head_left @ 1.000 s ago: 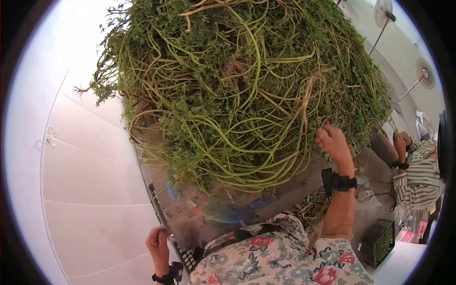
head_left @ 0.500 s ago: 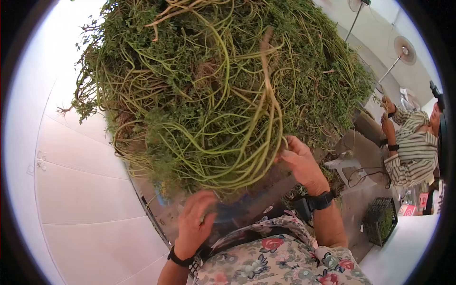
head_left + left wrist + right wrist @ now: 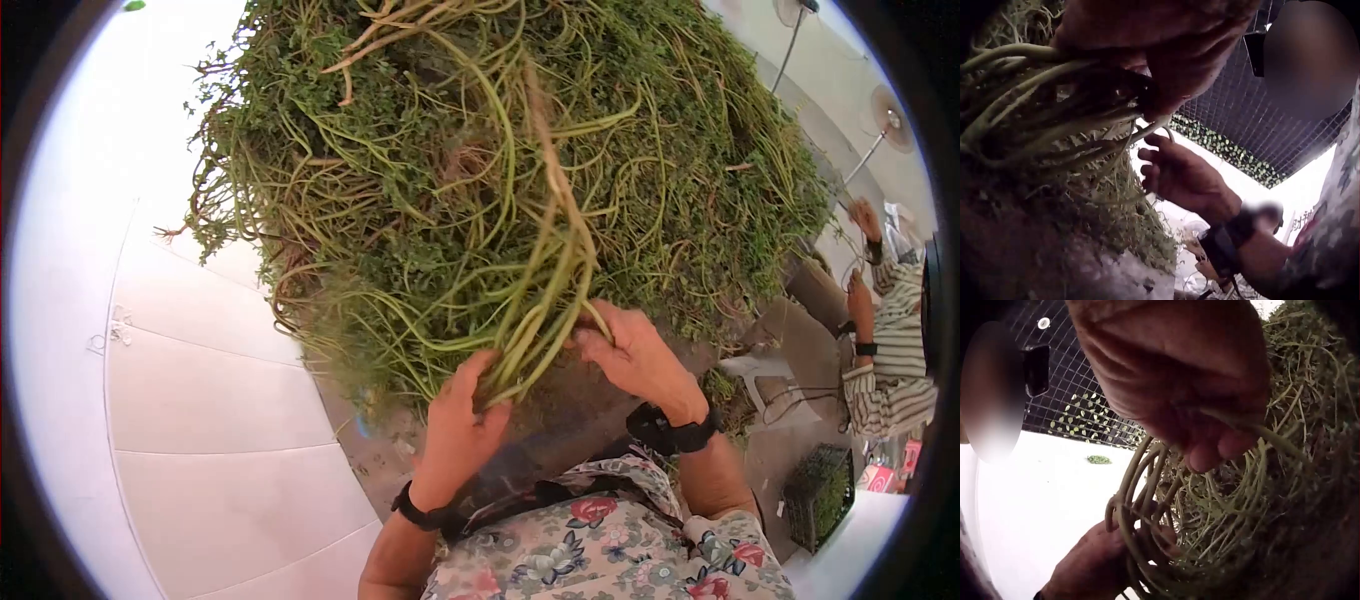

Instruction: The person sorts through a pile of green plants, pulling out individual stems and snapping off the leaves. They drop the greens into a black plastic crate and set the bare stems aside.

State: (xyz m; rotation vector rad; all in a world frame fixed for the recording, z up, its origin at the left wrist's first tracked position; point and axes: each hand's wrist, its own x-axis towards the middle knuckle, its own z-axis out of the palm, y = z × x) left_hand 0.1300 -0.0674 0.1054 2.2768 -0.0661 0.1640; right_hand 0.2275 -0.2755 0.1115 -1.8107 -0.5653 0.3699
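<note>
A large heap of green leafy plants with long stems [image 3: 400, 180] fills the upper middle of the head view. A bundle of thick pale stems [image 3: 540, 320] bends down at its near edge, with a brownish root end above. The left hand [image 3: 462, 425] grips the bend of this bundle, thumb and fingers round the stems. To its right, the right hand [image 3: 640, 360] pinches a stem at the bundle's side. In the right wrist view the right hand [image 3: 1179, 375] has curled fingers round a stem, and the left hand [image 3: 1104, 559] is behind the looped stems.
The heap lies on a dark table [image 3: 570, 410]. At the right are a person in a striped shirt [image 3: 890, 350], a black crate [image 3: 820, 495] with greens, a grey stool [image 3: 760, 385] and a standing fan [image 3: 890, 120]. White sheeting [image 3: 210, 400] spans the left side.
Both hands have come in to the heap's near edge and taken hold of the stem bundle. The bundle's root end has swung left and its bend is drawn narrower.
</note>
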